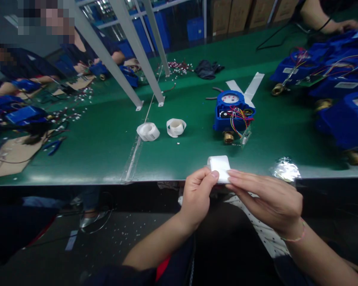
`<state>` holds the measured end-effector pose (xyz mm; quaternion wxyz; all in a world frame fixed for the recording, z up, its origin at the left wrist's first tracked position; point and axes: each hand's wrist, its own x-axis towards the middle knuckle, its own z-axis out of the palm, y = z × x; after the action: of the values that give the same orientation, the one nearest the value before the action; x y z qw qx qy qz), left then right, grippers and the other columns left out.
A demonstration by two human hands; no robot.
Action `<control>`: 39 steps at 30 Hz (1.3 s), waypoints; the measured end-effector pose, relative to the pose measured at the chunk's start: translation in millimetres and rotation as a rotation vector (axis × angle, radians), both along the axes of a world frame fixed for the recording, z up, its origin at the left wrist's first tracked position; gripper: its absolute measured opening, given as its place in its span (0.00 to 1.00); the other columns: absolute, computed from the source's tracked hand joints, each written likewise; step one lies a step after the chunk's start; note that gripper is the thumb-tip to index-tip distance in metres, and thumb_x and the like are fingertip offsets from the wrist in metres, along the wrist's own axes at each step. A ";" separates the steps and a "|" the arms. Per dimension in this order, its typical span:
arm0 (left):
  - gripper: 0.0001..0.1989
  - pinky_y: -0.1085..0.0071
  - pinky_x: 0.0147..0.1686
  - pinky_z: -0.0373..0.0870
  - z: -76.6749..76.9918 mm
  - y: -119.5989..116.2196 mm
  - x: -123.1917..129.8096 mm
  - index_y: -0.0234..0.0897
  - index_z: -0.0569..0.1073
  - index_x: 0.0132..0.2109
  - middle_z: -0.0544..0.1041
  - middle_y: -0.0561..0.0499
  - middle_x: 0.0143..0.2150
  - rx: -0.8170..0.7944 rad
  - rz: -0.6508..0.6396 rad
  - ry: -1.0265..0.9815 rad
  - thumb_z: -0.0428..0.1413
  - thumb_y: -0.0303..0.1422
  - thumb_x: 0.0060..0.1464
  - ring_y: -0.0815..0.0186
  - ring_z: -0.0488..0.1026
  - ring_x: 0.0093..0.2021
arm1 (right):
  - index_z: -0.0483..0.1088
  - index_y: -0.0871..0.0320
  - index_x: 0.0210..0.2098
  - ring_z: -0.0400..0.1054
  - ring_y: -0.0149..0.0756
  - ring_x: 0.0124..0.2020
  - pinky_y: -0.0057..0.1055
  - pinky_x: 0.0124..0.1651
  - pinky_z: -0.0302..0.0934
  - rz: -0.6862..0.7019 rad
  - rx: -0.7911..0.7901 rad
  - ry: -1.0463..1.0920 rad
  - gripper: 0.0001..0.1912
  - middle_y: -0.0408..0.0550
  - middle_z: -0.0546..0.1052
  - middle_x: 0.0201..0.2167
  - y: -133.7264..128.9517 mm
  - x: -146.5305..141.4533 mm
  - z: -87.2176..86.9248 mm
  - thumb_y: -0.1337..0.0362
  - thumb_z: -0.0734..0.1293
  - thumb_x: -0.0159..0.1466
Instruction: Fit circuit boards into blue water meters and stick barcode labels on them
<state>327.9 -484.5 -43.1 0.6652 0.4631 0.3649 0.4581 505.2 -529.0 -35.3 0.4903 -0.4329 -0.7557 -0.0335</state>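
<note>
Centrally: White Roll Grasped in Both Hands at the Surface Edge

The left hand (197,194) grasps the white roll (220,169) at its lower left, thumb pressed on the near face. The right hand (268,198) grasps the right edge with the fingertips, fingers extended. The white roll is at the near edge of the green surface (191,159). It has a flat, smooth front face and a curved, open loop at the upper left.

To the right lies one crumpled silver film (285,169). Beyond the hands stands one blue meter (234,111): round dial on top, one brass fitting at the near side, open compartment containing red, yellow and white wires and a dark component. Two white strips (247,93) meet in a V behind it.

Left of the meter are two loose rolls (148,131), side by side and apart. Farther right, at least three blue units (343,119) are grouped. In the background are one small blue bin (195,28), contents not discernible, and at least four cardboard boxes (240,16).
</note>
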 end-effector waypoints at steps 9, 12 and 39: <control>0.17 0.76 0.32 0.71 -3.9 0.5 11.3 0.34 0.70 0.29 0.68 0.55 0.28 -0.167 0.008 -0.089 0.60 0.39 0.62 0.71 0.67 0.30 | 0.76 0.57 0.56 0.79 0.31 0.48 0.24 0.53 0.73 -0.038 0.023 -0.112 0.25 0.43 0.80 0.53 -3.5 7.7 -10.9 0.78 0.75 0.61; 0.16 0.76 0.32 0.73 -3.5 0.9 13.5 0.34 0.70 0.29 0.69 0.55 0.29 -0.181 0.014 -0.103 0.60 0.38 0.61 0.72 0.69 0.31 | 0.77 0.56 0.56 0.79 0.32 0.49 0.25 0.53 0.74 -0.042 0.018 -0.114 0.25 0.43 0.80 0.54 -4.2 9.3 -14.9 0.78 0.74 0.61; 0.18 0.63 0.38 0.70 43.3 161.5 16.2 0.33 0.77 0.45 0.81 0.38 0.38 0.898 0.054 1.673 0.48 0.42 0.70 0.50 0.81 0.41 | 0.77 0.51 0.40 0.71 0.37 0.52 0.30 0.48 0.73 -0.225 -0.276 0.670 0.05 0.48 0.74 0.47 -17.5 -3.7 -16.7 0.68 0.71 0.67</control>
<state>344.0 -323.0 0.2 -0.0630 0.8448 0.5236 0.0905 501.5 -546.4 -52.0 0.6406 -0.5619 -0.4989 0.1582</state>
